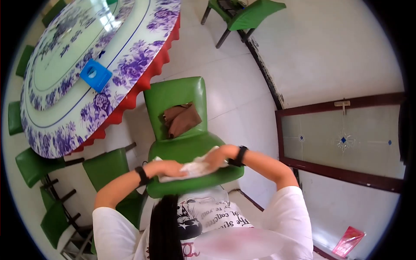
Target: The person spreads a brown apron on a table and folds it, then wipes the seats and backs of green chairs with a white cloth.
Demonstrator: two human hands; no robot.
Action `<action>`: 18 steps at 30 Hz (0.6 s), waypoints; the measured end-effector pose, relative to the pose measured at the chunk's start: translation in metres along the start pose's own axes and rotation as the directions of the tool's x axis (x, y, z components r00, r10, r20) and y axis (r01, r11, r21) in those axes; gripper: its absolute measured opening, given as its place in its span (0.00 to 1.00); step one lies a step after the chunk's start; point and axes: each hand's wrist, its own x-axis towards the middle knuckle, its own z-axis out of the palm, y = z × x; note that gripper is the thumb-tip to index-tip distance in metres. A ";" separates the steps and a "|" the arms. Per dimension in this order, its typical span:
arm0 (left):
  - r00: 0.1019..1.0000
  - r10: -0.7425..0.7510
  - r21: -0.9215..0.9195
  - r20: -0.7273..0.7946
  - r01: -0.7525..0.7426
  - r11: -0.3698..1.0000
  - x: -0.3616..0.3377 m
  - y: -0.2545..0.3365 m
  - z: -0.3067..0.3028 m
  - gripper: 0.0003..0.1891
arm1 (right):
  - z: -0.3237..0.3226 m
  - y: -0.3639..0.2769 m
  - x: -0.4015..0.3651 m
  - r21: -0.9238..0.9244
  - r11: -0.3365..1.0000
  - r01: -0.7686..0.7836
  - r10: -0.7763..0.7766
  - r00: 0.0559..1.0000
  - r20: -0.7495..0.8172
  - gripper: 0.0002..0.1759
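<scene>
A green chair [185,147] stands in front of me, with a white cloth [195,170] spread and crumpled over its near part. My left hand [170,168] holds the cloth's left side down against the green surface, the fingers partly hidden in the folds. On the other side my right hand [218,157] grips a raised, bunched part of the same cloth. Farther off, a folded brown cloth [183,120] lies against the chair's upright green part. Each wrist wears a black band.
To the left is a round table [65,125] with purple flowers and a red skirt, holding a blue box [95,75]. More green chairs [106,169] stand around it. A brown-framed glass door [342,138] is on the right, and a pink packet [349,241] lies lower right.
</scene>
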 end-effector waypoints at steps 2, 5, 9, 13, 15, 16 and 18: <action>0.988 0.145 0.130 0.051 -0.151 0.980 0.003 0.034 0.016 0.26 | 0.030 -0.018 -0.057 -0.003 0.999 0.047 -0.047 0.988 -0.148 0.28; 0.964 0.208 0.332 -0.164 -0.144 0.932 0.008 0.086 0.049 0.33 | 0.104 -0.009 -0.092 0.007 1.000 0.006 -0.001 0.831 -0.556 0.26; 0.967 -0.003 0.392 -0.256 0.107 0.914 0.035 0.132 0.053 0.40 | 0.134 -0.001 -0.099 0.048 0.986 0.159 -0.019 0.392 -0.920 0.31; 0.961 0.097 0.227 -0.259 -0.037 0.973 0.070 0.104 0.035 0.39 | 0.153 0.043 -0.059 0.230 0.881 0.413 0.133 0.250 -0.959 0.30; 0.967 -0.017 0.190 -0.253 0.067 0.979 0.076 0.111 0.007 0.36 | 0.142 0.064 -0.053 0.354 0.748 0.561 0.187 0.334 -0.924 0.29; 0.945 0.001 0.192 -0.328 0.066 0.979 0.088 0.098 0.004 0.37 | 0.148 0.087 -0.029 0.332 0.725 0.604 0.162 0.319 -0.934 0.28; 0.926 0.013 0.192 -0.377 0.064 0.979 0.121 0.065 0.003 0.39 | 0.131 0.103 -0.025 0.334 0.700 0.631 0.171 0.306 -0.937 0.25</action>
